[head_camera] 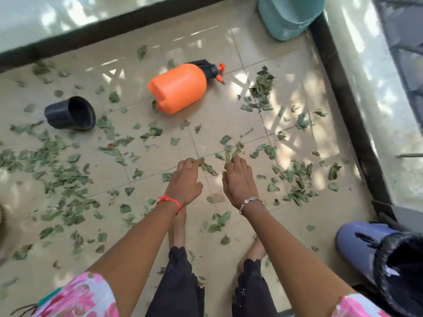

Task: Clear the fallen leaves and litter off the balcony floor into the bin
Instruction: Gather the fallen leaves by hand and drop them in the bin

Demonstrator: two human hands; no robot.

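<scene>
Green fallen leaves [66,177] lie scattered over the beige tiled balcony floor [229,124], thickest at the left and right. My left hand [186,181] reaches down over the floor, its fingertips touching a leaf [209,168]. My right hand [238,179] is closed on a small bunch of leaves [232,152] held at the fingertips. A blue bin [357,243] lined with a black bag [402,271] stands at the lower right, close to my right arm.
An orange spray bottle [178,88] lies on its side in the middle. A black pot [73,113] lies tipped over at the left. A teal basket [288,17] stands in the far corner. Black ledges [350,106] border the floor. My bare feet stand below my hands.
</scene>
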